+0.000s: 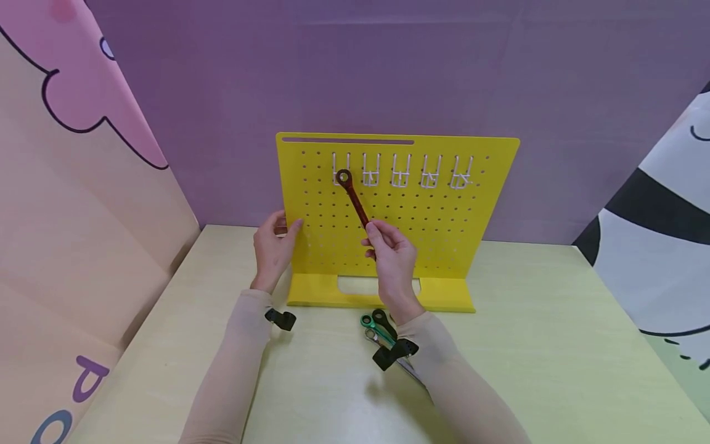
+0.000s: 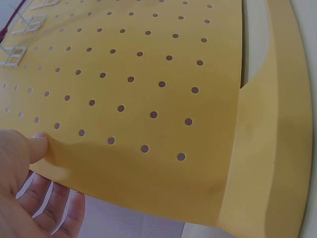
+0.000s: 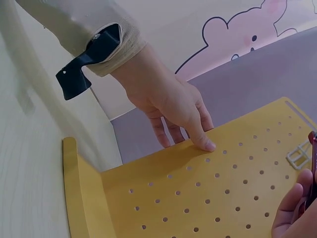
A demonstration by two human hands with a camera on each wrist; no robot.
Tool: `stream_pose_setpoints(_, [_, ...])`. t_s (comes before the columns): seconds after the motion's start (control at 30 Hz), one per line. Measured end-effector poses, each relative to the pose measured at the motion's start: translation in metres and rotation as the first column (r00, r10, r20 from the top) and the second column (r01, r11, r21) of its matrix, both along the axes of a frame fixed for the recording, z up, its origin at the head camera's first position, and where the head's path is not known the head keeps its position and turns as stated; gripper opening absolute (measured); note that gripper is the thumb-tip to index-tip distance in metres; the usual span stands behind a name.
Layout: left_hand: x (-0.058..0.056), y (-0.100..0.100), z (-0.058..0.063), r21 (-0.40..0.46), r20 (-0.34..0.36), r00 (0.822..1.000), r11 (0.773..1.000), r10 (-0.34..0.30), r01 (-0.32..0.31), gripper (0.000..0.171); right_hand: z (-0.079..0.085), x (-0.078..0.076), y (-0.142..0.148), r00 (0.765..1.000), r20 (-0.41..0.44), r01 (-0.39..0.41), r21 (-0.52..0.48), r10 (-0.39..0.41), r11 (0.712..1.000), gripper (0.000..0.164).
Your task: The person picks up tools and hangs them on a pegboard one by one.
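A yellow pegboard [image 1: 324,243] stands upright on its base, with a row of white wire hooks [image 1: 400,176] near the top. My left hand [image 1: 272,250] grips its left edge, the thumb [image 2: 39,148] on the front face and the other fingers behind. In my right hand [image 1: 396,262] is a dark red ratchet wrench [image 1: 357,205], pinched by the lower handle and tilted. Its ring end overlaps the leftmost hook in the head view. The right wrist view catches only part of the right hand [image 3: 294,210] and wrench.
Several more wrenches lie on the pale table [image 1: 554,345] in front of the board, among them a green wrench [image 1: 367,320] and a black wrench [image 1: 381,317], partly covered by my right forearm. A purple wall panel [image 1: 388,74] rises behind the board.
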State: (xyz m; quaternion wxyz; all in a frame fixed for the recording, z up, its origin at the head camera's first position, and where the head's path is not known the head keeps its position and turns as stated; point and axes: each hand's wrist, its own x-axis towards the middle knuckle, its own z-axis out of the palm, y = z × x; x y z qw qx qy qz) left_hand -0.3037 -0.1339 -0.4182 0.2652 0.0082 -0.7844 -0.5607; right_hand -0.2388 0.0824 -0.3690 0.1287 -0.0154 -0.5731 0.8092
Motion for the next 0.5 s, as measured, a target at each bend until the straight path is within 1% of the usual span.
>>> stream_pose_setpoints(0.17, [0.0006,0.0008,0.0009,-0.001,-0.003,1.0,1.0,-0.006,0.006,0.033,-0.0002,-0.0017,-0.0001,1.0,0.018,0.006,-0.004,-0.006,1.0,0.025])
stream_pose_setpoints(0.5, [0.0007,0.0005,0.0006,-0.004,0.008,1.0,1.0,-0.003,0.003,0.033,-0.0018,-0.0075,-0.0037,1.0,0.028,0.003,-0.008,-0.003,1.0,0.025])
